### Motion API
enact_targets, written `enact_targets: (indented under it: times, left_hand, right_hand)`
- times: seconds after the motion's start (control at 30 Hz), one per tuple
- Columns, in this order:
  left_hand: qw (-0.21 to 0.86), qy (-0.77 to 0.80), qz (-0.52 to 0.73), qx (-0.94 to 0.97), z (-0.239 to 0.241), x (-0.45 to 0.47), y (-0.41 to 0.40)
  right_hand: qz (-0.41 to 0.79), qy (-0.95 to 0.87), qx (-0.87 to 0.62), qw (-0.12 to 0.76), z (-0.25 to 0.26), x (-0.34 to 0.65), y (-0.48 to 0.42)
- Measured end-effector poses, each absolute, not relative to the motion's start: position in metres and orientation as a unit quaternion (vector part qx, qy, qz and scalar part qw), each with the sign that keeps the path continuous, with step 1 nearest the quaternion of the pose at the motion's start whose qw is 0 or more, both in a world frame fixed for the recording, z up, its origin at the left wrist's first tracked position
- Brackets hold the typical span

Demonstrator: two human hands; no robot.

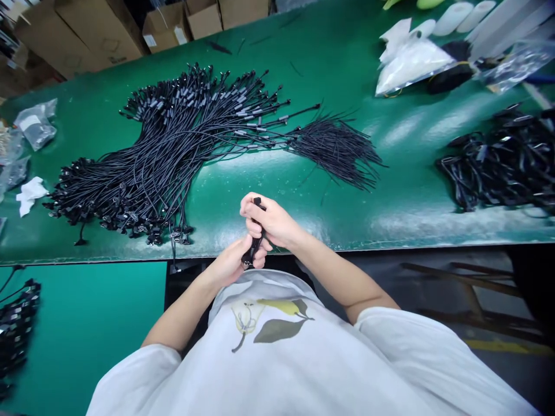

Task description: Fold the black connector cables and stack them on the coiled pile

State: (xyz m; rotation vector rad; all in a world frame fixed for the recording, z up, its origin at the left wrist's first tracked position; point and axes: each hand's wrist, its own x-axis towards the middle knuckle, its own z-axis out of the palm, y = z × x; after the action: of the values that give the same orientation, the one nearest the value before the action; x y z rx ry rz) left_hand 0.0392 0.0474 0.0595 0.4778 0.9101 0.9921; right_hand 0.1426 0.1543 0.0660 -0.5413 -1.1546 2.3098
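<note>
Both hands meet at the near edge of the green table (329, 63), just above my white shirt. My right hand (266, 221) is closed round the upper part of a short coiled black cable (256, 242), whose end sticks out above the fingers. Below it, my left hand (234, 261) pinches the cable's lower end. A large fan-shaped pile of loose black cables (173, 144) with plugs lies on the table to the upper left of my hands.
A heap of bundled black cables (498, 162) sits at the right. Clear plastic bags and white packets (411, 58) lie at the back right. Cardboard boxes (165, 26) stand behind the table. More bags (34, 124) and black cables (17, 329) lie at the left.
</note>
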Motion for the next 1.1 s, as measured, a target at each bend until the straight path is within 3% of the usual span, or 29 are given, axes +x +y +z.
enact_targets:
  times: [0.2, 0.27, 0.37, 0.47, 0.6, 0.87, 0.97, 1.03, 1.1]
  left_hand:
    - [0.847, 0.327, 0.405, 0.107, 0.062, 0.05, 0.049]
    - [0.846, 0.325, 0.412, 0.095, 0.058, 0.052, 0.051]
    - [0.81, 0.37, 0.442, 0.111, 0.051, 0.045, 0.055]
    - [0.791, 0.438, 0.369, 0.215, 0.045, 0.033, 0.056]
    - [0.689, 0.515, 0.201, 0.467, 0.052, 0.022, 0.05]
    - [0.423, 0.566, 0.133, 0.695, 0.048, 0.033, 0.033]
    - [0.384, 0.592, 0.117, 0.699, 0.032, 0.04, 0.033]
    - [0.422, 0.598, 0.137, 0.668, 0.026, 0.039, 0.035]
    - [0.485, 0.609, 0.195, 0.596, 0.026, 0.037, 0.04]
  right_hand:
    - [0.853, -0.429, -0.187, 0.23, 0.061, 0.142, 0.161]
    - [0.768, -0.526, -0.215, 0.294, 0.059, 0.151, 0.168]
    - [0.516, -0.743, -0.222, 0.365, 0.053, 0.175, 0.18]
    - [0.28, -0.92, -0.098, 0.257, 0.044, 0.198, 0.177]
    - [0.142, -0.987, -0.024, 0.078, 0.033, 0.213, 0.147]
    - [0.251, -0.962, -0.088, -0.068, 0.035, 0.217, 0.128]
    - [0.275, -0.951, -0.108, -0.095, 0.031, 0.215, 0.134]
    - [0.313, -0.944, -0.093, -0.053, 0.031, 0.219, 0.149]
    - [0.341, -0.925, -0.155, 0.06, 0.033, 0.23, 0.182]
